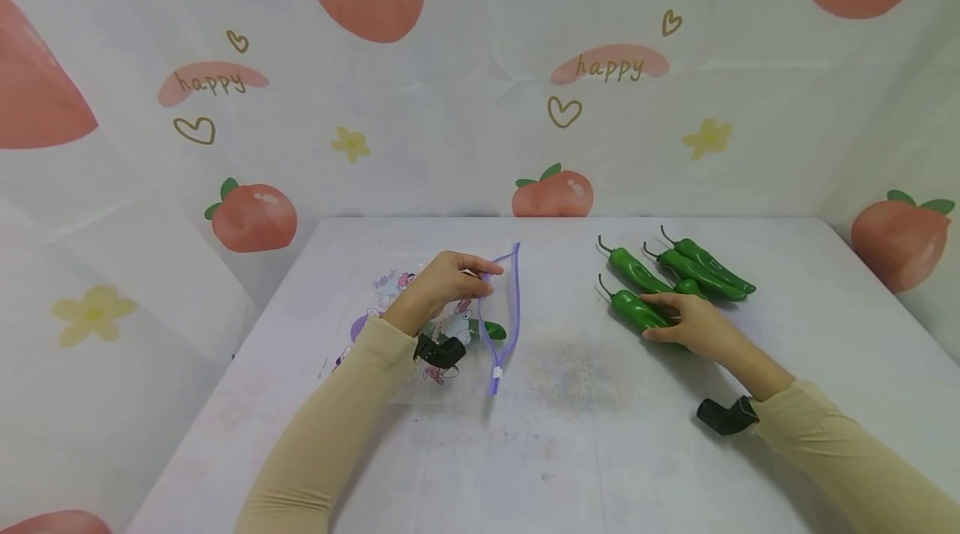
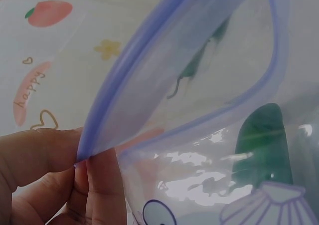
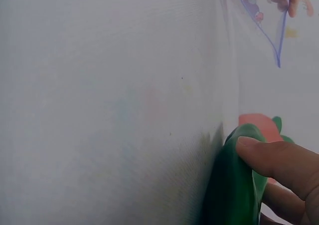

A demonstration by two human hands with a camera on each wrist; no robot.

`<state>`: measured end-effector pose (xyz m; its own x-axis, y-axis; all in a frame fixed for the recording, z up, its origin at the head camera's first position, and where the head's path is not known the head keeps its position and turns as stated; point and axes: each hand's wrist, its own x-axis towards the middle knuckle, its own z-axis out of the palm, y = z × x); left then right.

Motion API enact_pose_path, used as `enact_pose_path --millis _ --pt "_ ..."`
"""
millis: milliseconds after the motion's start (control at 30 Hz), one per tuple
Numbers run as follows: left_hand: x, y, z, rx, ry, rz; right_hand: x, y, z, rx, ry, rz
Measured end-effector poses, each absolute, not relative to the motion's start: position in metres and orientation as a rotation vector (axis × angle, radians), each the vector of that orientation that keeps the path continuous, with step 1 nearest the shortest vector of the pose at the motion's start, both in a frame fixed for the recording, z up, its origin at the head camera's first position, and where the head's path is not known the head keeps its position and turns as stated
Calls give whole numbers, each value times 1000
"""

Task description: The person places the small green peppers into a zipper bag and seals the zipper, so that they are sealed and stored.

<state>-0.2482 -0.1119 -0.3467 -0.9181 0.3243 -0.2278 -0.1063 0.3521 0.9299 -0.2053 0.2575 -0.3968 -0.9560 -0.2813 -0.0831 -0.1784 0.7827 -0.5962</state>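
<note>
Green pepper (image 1: 636, 311) lies on right part of counter (image 1: 555, 442), well in from back edge, just beside other green peppers (image 1: 697, 276). Wide stretch of counter between it and clear bag (image 1: 435, 376). Right hand (image 1: 693, 324): thumb and fingers pinch pepper away from stem. Left hand (image 1: 442, 288): fingers pinch purple rim (image 1: 516, 301); bag mouth gapes. Right fingers hide part of pepper. Pepper inside bag (image 1: 491, 330) partly covered by bag print.
</note>
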Motion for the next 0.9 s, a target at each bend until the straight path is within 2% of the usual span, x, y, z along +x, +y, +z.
enact_pose_path --millis 900 --pt "-248 -112 -346 182 2222 1602 -209 252 -392 -350 2807 -948"
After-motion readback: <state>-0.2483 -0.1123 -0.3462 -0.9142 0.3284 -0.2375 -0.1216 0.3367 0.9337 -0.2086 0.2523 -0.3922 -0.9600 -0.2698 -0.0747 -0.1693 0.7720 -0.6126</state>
